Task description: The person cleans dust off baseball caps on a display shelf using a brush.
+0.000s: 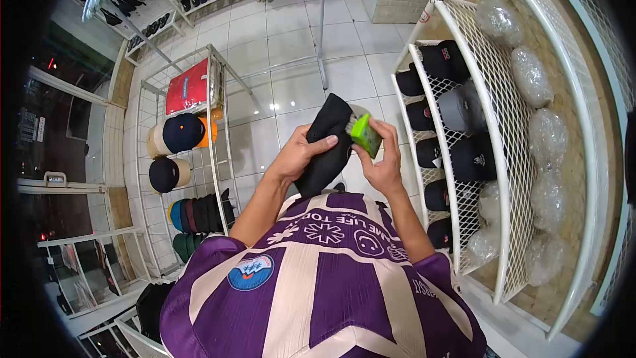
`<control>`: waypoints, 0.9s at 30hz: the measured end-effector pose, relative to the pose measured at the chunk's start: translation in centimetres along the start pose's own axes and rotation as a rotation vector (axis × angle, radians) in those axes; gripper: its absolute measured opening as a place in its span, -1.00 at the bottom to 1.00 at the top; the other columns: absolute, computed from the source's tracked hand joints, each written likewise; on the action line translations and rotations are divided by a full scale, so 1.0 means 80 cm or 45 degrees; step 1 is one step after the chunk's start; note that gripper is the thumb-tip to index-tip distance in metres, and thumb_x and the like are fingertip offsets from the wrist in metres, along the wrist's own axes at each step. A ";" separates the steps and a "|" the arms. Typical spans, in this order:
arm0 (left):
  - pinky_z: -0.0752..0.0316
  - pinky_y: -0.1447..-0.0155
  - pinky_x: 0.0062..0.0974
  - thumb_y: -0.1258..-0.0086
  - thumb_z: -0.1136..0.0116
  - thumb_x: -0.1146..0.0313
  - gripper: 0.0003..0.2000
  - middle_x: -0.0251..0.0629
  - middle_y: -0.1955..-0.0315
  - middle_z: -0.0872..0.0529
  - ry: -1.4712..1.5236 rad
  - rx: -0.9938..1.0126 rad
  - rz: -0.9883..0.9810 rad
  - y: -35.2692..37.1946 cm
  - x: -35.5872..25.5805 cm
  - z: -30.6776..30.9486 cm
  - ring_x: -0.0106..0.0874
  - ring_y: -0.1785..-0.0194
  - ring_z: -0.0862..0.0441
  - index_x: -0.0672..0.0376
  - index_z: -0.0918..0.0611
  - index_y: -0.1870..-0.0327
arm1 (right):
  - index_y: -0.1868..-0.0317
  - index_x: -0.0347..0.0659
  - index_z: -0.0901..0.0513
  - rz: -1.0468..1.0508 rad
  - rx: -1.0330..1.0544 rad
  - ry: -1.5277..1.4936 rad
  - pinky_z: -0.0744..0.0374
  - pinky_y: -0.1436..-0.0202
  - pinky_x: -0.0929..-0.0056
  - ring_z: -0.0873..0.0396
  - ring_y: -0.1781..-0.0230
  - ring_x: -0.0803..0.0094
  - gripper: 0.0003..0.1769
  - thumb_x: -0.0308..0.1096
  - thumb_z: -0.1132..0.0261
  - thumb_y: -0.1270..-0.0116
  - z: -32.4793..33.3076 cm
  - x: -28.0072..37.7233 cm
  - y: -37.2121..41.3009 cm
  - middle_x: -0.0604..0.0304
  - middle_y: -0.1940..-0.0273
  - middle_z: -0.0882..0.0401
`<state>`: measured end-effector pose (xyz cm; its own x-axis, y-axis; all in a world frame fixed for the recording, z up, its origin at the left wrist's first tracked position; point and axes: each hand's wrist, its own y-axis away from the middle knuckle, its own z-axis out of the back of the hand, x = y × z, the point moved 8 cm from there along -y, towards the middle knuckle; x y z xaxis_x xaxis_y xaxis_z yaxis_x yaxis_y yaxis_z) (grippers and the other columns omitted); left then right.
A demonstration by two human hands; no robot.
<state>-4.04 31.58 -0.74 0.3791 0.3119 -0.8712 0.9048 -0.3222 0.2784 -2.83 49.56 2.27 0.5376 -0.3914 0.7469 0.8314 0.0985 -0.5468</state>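
Near the middle of the head view, my left hand (296, 156) is closed on a black cloth item (326, 149), its thumb pressed across the fabric. The item looks folded or cap-like; its exact shape is hard to tell. Just to the right, my right hand (384, 161) grips a small bright green brush (365, 135) between thumb and fingers. The brush's bristle side faces the black item, close to its right edge; whether they touch is unclear. Both hands are in front of my purple and cream striped shirt.
On the right stands a white mesh shelf (500, 159) with caps (462, 107) and clear plastic-wrapped bundles (547, 138). At the left is a wire rack (215, 152) holding caps and a red packet (188, 87). A metal pole (322, 26) rises from the tiled floor ahead.
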 end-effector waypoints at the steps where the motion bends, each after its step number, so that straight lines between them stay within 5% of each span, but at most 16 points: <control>1: -0.64 0.17 -0.58 -0.42 -0.37 0.35 -0.73 -0.30 0.24 -0.78 0.098 -0.025 0.034 0.002 0.004 0.004 -0.57 0.29 -0.71 0.30 -0.67 -0.03 | -0.37 -0.23 -0.47 -0.084 0.064 -0.012 -0.50 -0.27 0.19 -0.52 -0.18 -0.02 -0.29 -0.47 -0.50 -0.20 -0.001 -0.009 0.007 -0.07 -0.16 -0.51; 9: -0.65 0.19 -0.55 -0.52 -0.26 0.23 -0.72 -0.34 0.24 -0.76 0.237 0.099 0.046 -0.015 0.020 -0.025 -0.57 0.29 -0.70 0.28 -0.65 -0.03 | -0.36 -0.24 -0.49 0.039 -0.244 0.082 -0.51 -0.21 0.19 -0.53 -0.15 -0.03 -0.37 -0.46 -0.45 -0.29 0.011 0.011 -0.016 -0.14 -0.16 -0.49; 13: -0.70 0.14 -0.50 -0.52 -0.27 0.20 -0.68 -0.33 0.20 -0.77 0.342 -0.089 0.004 -0.012 0.003 -0.003 -0.54 0.24 -0.73 0.27 -0.64 -0.09 | -0.34 -0.35 -0.44 -0.146 -0.001 0.009 -0.44 -0.34 0.21 -0.48 -0.26 0.01 -0.41 -0.45 -0.41 -0.34 0.004 -0.021 0.033 -0.14 -0.22 -0.48; 17: -0.71 0.09 -0.46 -0.53 -0.25 0.21 -0.67 -0.27 0.15 -0.78 0.237 -0.050 0.099 -0.014 0.013 -0.002 -0.47 0.19 -0.76 0.27 -0.63 -0.12 | -0.33 -0.33 -0.47 -0.033 -0.319 -0.066 -0.47 -0.27 0.20 -0.50 -0.19 -0.03 -0.41 -0.51 -0.43 -0.29 0.026 0.001 -0.020 -0.14 -0.17 -0.49; 21: -0.71 0.04 -0.46 -0.55 -0.23 0.23 -0.66 -0.27 0.09 -0.77 0.462 0.000 -0.006 -0.016 0.013 0.009 -0.45 0.13 -0.77 0.27 -0.61 -0.16 | -0.30 -0.33 -0.50 -0.031 -0.183 -0.021 -0.45 -0.30 0.22 -0.49 -0.23 0.02 -0.47 -0.50 -0.39 -0.33 -0.009 -0.004 -0.005 -0.10 -0.20 -0.49; 25: -0.67 -0.23 -0.24 -0.61 -0.09 0.22 -0.55 -0.08 -0.21 -0.64 0.700 -0.082 -0.121 -0.003 -0.010 0.033 -0.26 -0.19 -0.69 0.24 -0.43 -0.39 | -0.33 -0.30 -0.48 -0.253 0.073 0.044 -0.46 -0.30 0.23 -0.50 -0.22 0.09 -0.43 -0.48 -0.41 -0.33 -0.028 -0.051 0.066 -0.09 -0.19 -0.50; 27: -0.61 -0.32 -0.14 -0.64 -0.03 0.18 -0.53 -0.04 -0.30 -0.57 0.659 -0.063 -0.148 -0.005 -0.017 0.042 -0.19 -0.28 -0.63 0.23 -0.38 -0.44 | -0.36 -0.38 -0.42 -0.278 -0.223 -0.150 -0.41 -0.33 0.31 -0.46 -0.24 0.23 -0.35 -0.47 -0.45 -0.30 -0.004 -0.045 0.053 0.00 -0.21 -0.49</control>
<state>-5.56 28.30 -1.00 0.3103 0.7474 -0.5875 0.9500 -0.2206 0.2211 -1.27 51.12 -2.90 0.3700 -0.2759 0.8871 0.8977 -0.1398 -0.4179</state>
